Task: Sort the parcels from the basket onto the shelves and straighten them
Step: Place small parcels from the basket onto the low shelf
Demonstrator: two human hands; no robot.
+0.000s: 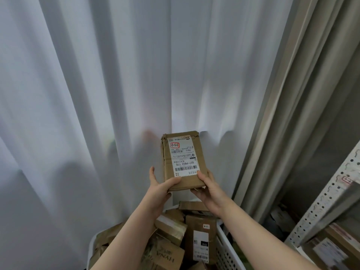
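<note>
White curtains are hanging behind everything, but nearest me a white basket (226, 248) is sitting low, heaped with cardboard parcels (200, 236). Above it, the left hand (161, 187) and right hand (209, 189) are both gripping the near end of a labelled parcel (183, 158). Metal shelves (319, 207) are standing at right.

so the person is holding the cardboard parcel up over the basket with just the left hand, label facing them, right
Not quite. In the head view both hands hold the cardboard parcel: the left hand and the right hand each grip its near end. It is over the basket, label toward the person.
</note>
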